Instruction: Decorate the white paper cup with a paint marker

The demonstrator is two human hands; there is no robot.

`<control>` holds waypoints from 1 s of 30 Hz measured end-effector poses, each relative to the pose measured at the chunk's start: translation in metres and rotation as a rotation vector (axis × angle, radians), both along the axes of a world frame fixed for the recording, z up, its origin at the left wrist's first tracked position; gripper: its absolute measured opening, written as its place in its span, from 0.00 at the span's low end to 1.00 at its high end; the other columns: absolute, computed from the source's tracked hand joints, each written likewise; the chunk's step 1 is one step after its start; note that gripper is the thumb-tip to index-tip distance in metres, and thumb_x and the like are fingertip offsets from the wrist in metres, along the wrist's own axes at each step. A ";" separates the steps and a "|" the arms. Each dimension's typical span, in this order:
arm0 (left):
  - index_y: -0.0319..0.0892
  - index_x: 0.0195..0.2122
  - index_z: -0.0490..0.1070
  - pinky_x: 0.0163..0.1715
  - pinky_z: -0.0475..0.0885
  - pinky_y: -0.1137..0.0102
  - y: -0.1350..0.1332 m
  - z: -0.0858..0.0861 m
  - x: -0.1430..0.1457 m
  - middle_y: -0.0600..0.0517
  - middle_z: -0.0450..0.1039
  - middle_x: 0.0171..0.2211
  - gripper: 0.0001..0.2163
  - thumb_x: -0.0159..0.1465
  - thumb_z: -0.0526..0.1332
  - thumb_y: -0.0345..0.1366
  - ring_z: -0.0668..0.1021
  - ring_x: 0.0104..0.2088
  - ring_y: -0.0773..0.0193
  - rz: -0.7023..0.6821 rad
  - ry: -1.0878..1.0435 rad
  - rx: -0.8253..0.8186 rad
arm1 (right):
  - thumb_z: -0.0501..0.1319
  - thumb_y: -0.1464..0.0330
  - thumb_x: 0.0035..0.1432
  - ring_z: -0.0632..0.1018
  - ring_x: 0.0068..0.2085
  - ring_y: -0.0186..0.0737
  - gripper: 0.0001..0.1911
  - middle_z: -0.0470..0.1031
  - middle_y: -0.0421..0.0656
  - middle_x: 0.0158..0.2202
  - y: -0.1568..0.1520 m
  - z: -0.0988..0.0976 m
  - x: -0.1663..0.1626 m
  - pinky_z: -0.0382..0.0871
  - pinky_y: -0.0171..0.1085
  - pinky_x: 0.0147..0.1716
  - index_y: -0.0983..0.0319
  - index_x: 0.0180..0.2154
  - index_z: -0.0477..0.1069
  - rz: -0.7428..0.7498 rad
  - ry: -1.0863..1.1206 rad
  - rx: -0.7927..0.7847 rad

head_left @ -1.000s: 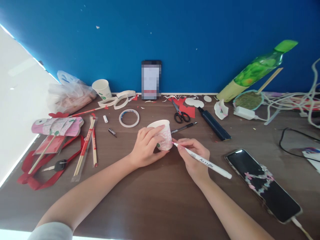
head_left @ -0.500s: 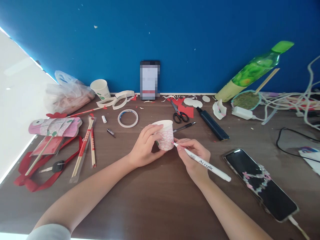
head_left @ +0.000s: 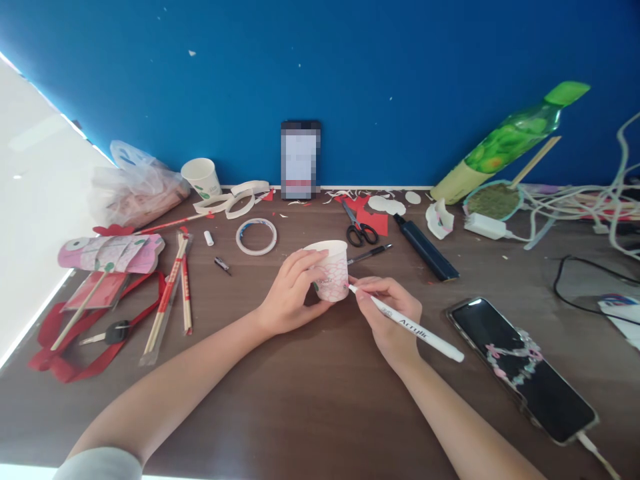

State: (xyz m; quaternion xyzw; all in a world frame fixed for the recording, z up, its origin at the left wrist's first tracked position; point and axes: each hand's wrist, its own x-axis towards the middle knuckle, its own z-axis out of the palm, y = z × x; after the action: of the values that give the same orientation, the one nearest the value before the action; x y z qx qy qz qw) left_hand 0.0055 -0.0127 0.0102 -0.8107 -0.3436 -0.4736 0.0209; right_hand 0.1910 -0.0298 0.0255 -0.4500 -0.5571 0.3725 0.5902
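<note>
A white paper cup (head_left: 334, 279) with pink scale-like lines on its side is tilted slightly above the table's middle. My left hand (head_left: 294, 288) is closed around its left side, thumb below and fingers over the rim and wall. In my right hand (head_left: 393, 313) is a white acrylic marker (head_left: 420, 333), pinched near its tip. The pink tip is at the cup's lower right wall; whether it touches I cannot tell. Just behind the cup lies a black pen (head_left: 371, 254), partly hidden by it. Black-handled scissors (head_left: 361, 233) rest farther back.
A phone (head_left: 300, 160) leans on the blue wall. To the left are a tape roll (head_left: 256, 237), wrapped chopsticks (head_left: 167, 297), a key (head_left: 113, 333) and another paper cup (head_left: 201, 179). At right lie a phone (head_left: 555, 393), a dark blue stick-like object (head_left: 427, 250) and a green bottle (head_left: 515, 140).
The marker tip has shifted very slightly at the cup's right wall. Both hands keep their hold, and the rest looks the same.
</note>
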 end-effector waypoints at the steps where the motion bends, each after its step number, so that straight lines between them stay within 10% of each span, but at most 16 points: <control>1: 0.41 0.47 0.61 0.54 0.71 0.51 0.000 0.000 0.000 0.38 0.71 0.52 0.20 0.57 0.68 0.35 0.73 0.55 0.52 0.000 0.000 0.000 | 0.66 0.73 0.51 0.82 0.35 0.43 0.05 0.78 0.40 0.28 0.000 0.000 0.000 0.79 0.44 0.42 0.59 0.26 0.73 -0.004 -0.005 -0.003; 30: 0.41 0.47 0.60 0.56 0.69 0.46 -0.002 0.000 0.000 0.35 0.61 0.56 0.19 0.58 0.65 0.28 0.65 0.64 0.42 -0.082 -0.023 -0.156 | 0.66 0.71 0.52 0.81 0.34 0.41 0.05 0.79 0.42 0.29 -0.002 0.005 -0.001 0.77 0.48 0.46 0.59 0.26 0.72 0.026 -0.016 0.079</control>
State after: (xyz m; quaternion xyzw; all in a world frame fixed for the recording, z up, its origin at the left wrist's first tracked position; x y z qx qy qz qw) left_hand 0.0050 -0.0148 0.0103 -0.8177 -0.3463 -0.4552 -0.0657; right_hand 0.1903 -0.0316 0.0306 -0.4221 -0.5819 0.3541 0.5982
